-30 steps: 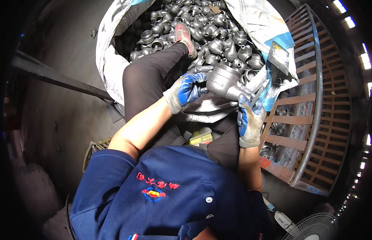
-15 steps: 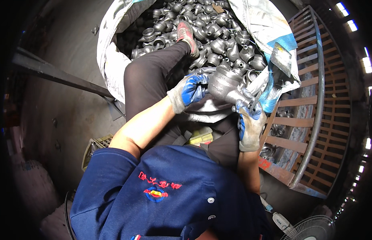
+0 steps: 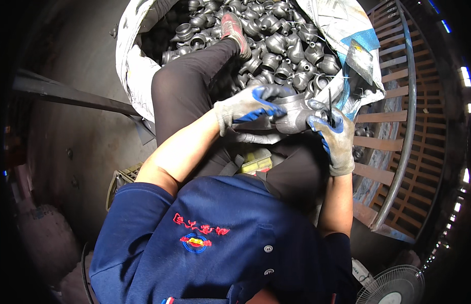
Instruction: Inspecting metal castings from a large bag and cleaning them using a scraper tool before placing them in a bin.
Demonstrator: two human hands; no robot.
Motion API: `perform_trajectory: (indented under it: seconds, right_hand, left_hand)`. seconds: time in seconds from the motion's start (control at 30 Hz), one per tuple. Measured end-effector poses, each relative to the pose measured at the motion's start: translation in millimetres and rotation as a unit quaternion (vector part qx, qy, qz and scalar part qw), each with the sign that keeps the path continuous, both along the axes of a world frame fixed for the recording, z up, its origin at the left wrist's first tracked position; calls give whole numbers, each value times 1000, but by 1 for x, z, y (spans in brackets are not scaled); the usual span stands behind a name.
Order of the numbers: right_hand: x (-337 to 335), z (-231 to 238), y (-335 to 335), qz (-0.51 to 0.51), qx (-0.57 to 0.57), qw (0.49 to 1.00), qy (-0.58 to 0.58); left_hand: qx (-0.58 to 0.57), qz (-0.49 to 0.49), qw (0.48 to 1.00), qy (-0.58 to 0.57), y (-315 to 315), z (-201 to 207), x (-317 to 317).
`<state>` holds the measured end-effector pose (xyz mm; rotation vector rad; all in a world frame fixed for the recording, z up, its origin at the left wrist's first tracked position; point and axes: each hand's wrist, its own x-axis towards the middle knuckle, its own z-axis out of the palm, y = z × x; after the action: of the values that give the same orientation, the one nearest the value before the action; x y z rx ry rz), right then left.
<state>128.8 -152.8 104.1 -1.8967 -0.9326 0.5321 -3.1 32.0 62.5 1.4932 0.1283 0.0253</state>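
Observation:
A dull grey, bulb-shaped metal casting [image 3: 295, 112] lies sideways between my gloved hands, above my lap. My left hand [image 3: 249, 107], in a grey and blue work glove, is closed around its left, wider part. Gloved the same way, my right hand [image 3: 338, 136] is closed at the casting's narrower right end. A thin, dark, blade-like tool [image 3: 330, 105] sticks up from between the right thumb and fingers; its exact kind cannot be made out. Beyond my hands, a big white woven sack [image 3: 134, 76] holds a heap of similar castings [image 3: 276, 43].
My shoe [image 3: 233, 30] rests on the heap. On the right stands a slatted metal crate [image 3: 382, 144] with castings inside. A dark metal bar [image 3: 73, 93] runs in from the left. A fan [image 3: 392, 289] is at lower right, a yellow box [image 3: 257, 161] between my legs.
The casting has turned and shifted slightly to the right. My left hand has moved from its left end over onto its body. My right hand has moved right and up, its tool now upright.

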Motion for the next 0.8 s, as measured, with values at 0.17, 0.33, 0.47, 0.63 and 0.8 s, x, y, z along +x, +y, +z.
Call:
perform_trajectory:
  seconds: [0.17,0.33,0.47,0.63,0.8]
  right_hand:
    - [1,-13,7,10,22,997,75]
    - [-18,-4,4,-108,100,940,307]
    - [-35,-18,-5,-121,121,937,304]
    - [-48,-54,-5,-186,136,907,354]
    - [-55,-52,4,-214,156,895,360]
  left_hand:
    - [-288,-31,957,23,-14,-22,2]
    - [-315,88,944,41,-18,-19,-8]
    - [-327,128,936,-3,-20,-10,-9]
    - [-374,121,919,-4,-20,-1,-11]
    - [-367,143,919,-8,-21,2,-14]
